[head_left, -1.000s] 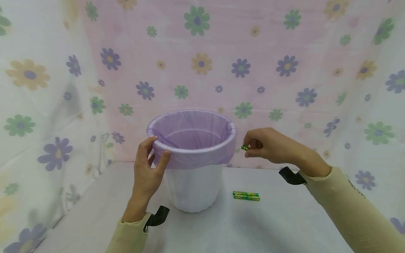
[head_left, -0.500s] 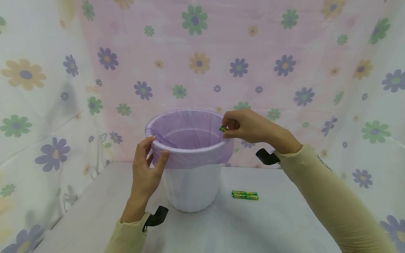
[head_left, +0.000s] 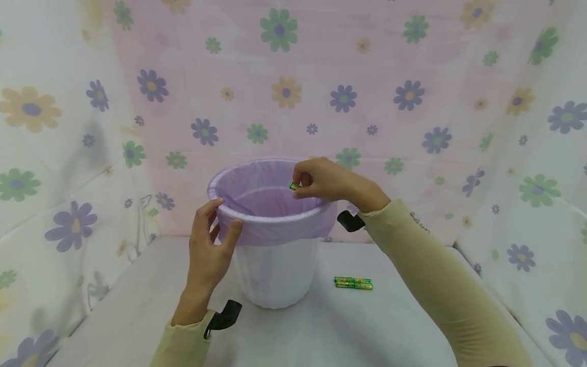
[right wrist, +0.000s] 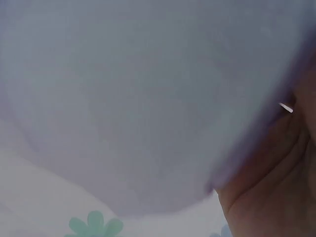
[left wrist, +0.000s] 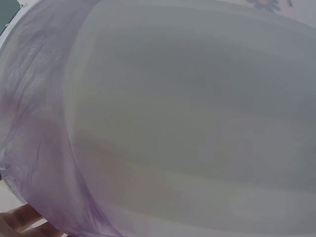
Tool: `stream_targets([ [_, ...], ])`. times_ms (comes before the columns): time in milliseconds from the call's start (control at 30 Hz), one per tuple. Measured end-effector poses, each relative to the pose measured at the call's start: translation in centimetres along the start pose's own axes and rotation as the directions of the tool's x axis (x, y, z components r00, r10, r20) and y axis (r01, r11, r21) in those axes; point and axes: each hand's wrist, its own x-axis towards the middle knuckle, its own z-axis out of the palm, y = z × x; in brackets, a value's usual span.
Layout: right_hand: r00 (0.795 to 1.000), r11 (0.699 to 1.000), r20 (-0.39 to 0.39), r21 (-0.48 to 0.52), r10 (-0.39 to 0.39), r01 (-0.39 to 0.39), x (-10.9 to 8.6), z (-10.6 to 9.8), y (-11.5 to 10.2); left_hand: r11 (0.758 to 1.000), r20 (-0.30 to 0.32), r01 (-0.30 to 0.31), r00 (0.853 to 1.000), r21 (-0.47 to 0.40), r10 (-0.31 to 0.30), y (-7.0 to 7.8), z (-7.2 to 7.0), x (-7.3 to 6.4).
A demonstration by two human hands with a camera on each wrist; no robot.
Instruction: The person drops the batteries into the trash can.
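our right hand [head_left: 327,179] has just come in from the right of the bin [head_left: 275,275] and now hangs over its mouth. its fingers are nearly closed, pinching a small green battery [head_left: 294,186], as it looks to us, above the opening. we take this to mean the carry past the rim is done, the battery not yet let go.

our left hand [head_left: 208,260] stays at the near-left rim, fingers part spread and curled on the purple liner [head_left: 275,230], holding the bin. the other batteries [head_left: 353,283] lie together on the worktop [head_left: 390,331], just right of the bin, unmoved.
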Motion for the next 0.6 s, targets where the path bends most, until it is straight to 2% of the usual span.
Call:
stream_targets([
  [300, 0.998, 0.999, 0.042, 0.005, 0.045, -0.045, 1.7, 1.4, -0.2, 1.0, 0.002, -0.011, 1.0, 0.003, 0.011, 0.1, 0.0, 0.0],
  [600, 0.994, 0.998, 0.081, -0.005, 0.07, -0.07, 2.5, 2.5, -0.2, 1.0, -0.001, 0.005, 1.0, 0.008, -0.005, 0.1, 0.0, 0.0],
])
